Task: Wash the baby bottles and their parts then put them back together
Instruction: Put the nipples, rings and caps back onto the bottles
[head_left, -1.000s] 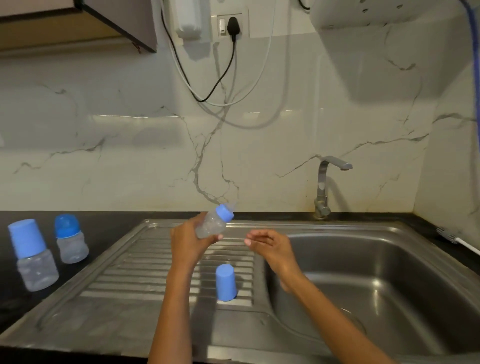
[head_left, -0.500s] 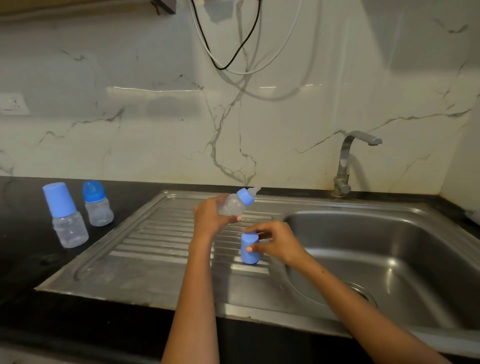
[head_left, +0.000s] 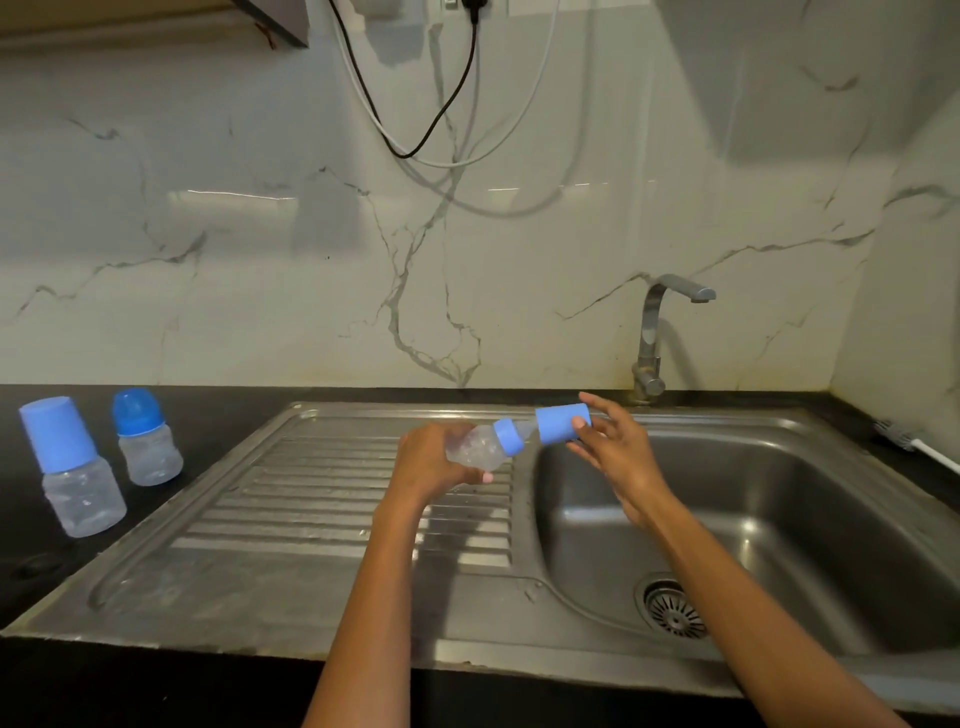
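Head view puts us over a stainless steel sink (head_left: 857, 499) with a ribbed draining board (head_left: 322, 499), where our left hand (head_left: 431, 462) is wrapped around the body of a small clear plastic baby bottle (head_left: 475, 446), held tilted on its side above the board's right edge with its blue screw collar (head_left: 508, 436) and translucent teat (head_left: 527, 427) pointing toward the basin. Our right hand (head_left: 613, 447) pinches a cylindrical blue plastic cap (head_left: 562, 423) between thumb and fingers, its open mouth facing the teat and apparently just over its tip, not yet seated on the collar. To cap it well, we judge we should line the cap's axis up with the bottle's, slide it straight over the teat without bending it, and press until it meets the collar while the left hand braces against the push; a skewed approach could fold the teat or leave the cap loose. On the black counter (head_left: 208, 415) to the left stand a clear bottle with a tall blue cap (head_left: 70, 467) and, just beside it, a shorter clear bottle with a domed blue cap (head_left: 145, 439). We can read no brand, label or writing on any of these items.
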